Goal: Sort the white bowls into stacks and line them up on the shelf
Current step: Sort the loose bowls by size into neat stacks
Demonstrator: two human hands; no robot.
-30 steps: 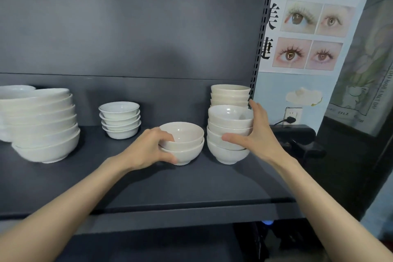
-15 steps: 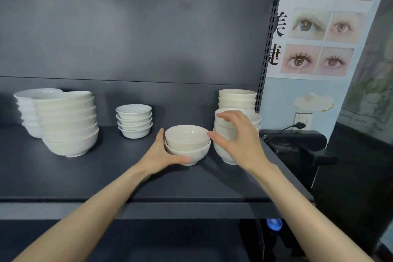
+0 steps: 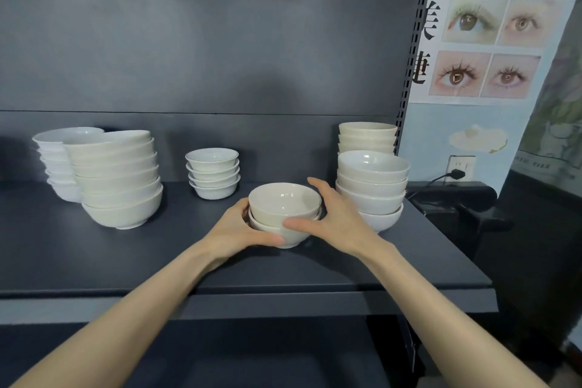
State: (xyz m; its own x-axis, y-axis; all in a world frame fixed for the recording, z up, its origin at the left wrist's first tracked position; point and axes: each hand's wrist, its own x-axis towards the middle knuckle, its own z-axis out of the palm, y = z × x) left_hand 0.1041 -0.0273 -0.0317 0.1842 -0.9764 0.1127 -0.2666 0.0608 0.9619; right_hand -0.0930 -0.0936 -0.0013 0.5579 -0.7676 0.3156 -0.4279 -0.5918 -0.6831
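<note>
A short stack of two white bowls (image 3: 283, 203) stands near the middle of the dark shelf (image 3: 157, 249). My left hand (image 3: 239, 228) grips its left side, thumb curled under the front. From the right, my right hand (image 3: 335, 220) holds the same stack, thumb on the front and fingers round the back. Just right of it stands a taller stack of white bowls (image 3: 371, 186), with a cream stack (image 3: 367, 137) behind that. A stack of small bowls (image 3: 213, 172) sits toward the back, and a tall stack of large bowls (image 3: 118, 176) stands at the left.
Behind the large stack, another white stack (image 3: 58, 157) is partly hidden. A slotted shelf upright (image 3: 412, 57) bounds the right end. Past it, a poster of eyes (image 3: 491, 50) hangs above a wall socket with a black plug (image 3: 456, 172). The shelf's front edge (image 3: 252, 290) lies below my wrists.
My right hand left the taller stack on the right and came left onto the two-bowl stack. My left hand kept its hold. The head camera shifted, bringing more of the left stacks into view.
</note>
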